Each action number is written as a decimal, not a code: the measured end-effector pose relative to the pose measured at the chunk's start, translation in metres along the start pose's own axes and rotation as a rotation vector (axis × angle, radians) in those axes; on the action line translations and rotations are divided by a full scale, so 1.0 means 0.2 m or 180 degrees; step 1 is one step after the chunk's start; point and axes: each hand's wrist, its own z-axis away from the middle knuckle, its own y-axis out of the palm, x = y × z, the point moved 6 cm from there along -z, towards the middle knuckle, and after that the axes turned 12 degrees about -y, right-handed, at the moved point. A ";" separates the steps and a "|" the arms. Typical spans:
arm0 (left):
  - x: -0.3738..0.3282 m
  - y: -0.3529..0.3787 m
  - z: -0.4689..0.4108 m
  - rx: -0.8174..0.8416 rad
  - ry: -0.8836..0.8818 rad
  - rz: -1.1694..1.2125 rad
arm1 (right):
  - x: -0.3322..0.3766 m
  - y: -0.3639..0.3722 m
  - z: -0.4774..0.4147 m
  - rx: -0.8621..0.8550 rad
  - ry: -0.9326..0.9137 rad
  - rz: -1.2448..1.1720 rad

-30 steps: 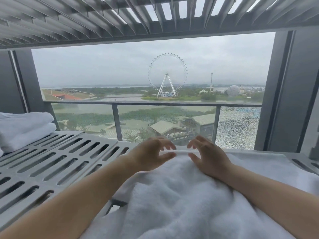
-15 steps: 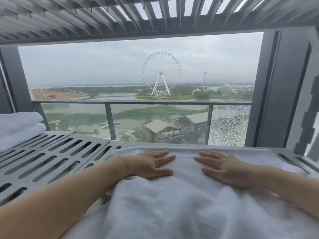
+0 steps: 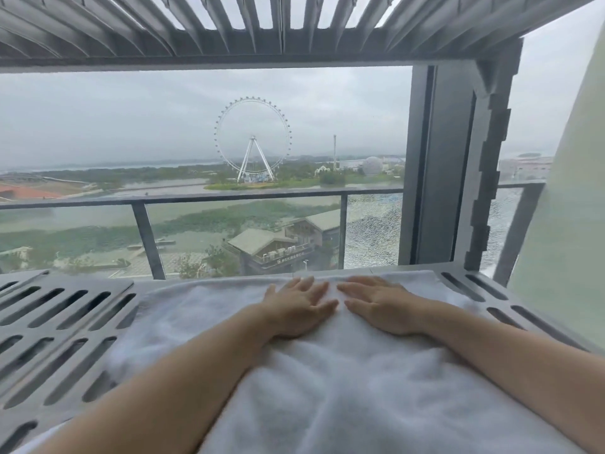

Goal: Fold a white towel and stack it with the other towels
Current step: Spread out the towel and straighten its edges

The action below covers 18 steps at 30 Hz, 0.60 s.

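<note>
A white towel (image 3: 327, 381) lies spread over the grey slatted surface (image 3: 62, 326) in front of me, its far edge straight near the window side. My left hand (image 3: 296, 309) and my right hand (image 3: 381, 308) rest flat on the towel's far middle, palms down, fingers spread, fingertips almost touching each other. Neither hand grips the cloth. The stack of other towels is out of view.
A glass balcony railing (image 3: 229, 199) runs behind the surface, with a dark pillar (image 3: 438, 165) at the right. A pale curved object (image 3: 566, 224) stands at the far right. Slats (image 3: 229, 24) hang overhead.
My hands let go of the towel's far edge, pressed flat, then slid together toward the middle. The view turned right, and the folded towels on the left left the frame.
</note>
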 end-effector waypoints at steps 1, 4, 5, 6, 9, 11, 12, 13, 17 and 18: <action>0.02 0.01 0.00 -0.0006 0.0033 -0.0037 | -0.06 -0.01 0.01 0.0002 0.0146 0.0006; 0.03 0.01 0.00 -0.0037 0.0087 -0.0134 | -0.13 -0.01 -0.01 0.0079 0.0309 0.0063; 0.03 0.01 0.01 -0.0052 0.0072 -0.0132 | -0.13 0.00 -0.02 0.0028 0.0255 0.0059; 0.03 0.00 0.02 -0.0078 0.0057 -0.0105 | -0.12 0.00 -0.02 -0.0106 0.0177 0.0010; -0.01 -0.08 0.09 -0.0448 0.0093 -0.0204 | -0.05 -0.09 0.03 -0.0887 -0.0210 -0.0347; -0.04 -0.16 0.18 -0.0869 0.0218 -0.0465 | 0.05 -0.16 0.09 -0.1100 -0.0567 -0.0284; -0.06 -0.19 0.22 -0.1007 0.0340 -0.0520 | 0.10 -0.20 0.12 -0.1086 -0.0747 -0.0253; -0.06 -0.22 0.28 -0.1061 0.0470 -0.0482 | 0.17 -0.23 0.16 -0.1015 -0.0933 -0.0251; 0.01 -0.27 0.57 -0.0778 0.0616 -0.0173 | 0.46 -0.28 0.35 -0.0544 -0.1511 -0.0286; 0.04 -0.27 0.64 -0.0765 0.0590 -0.0189 | 0.52 -0.27 0.39 -0.0478 -0.1620 -0.0243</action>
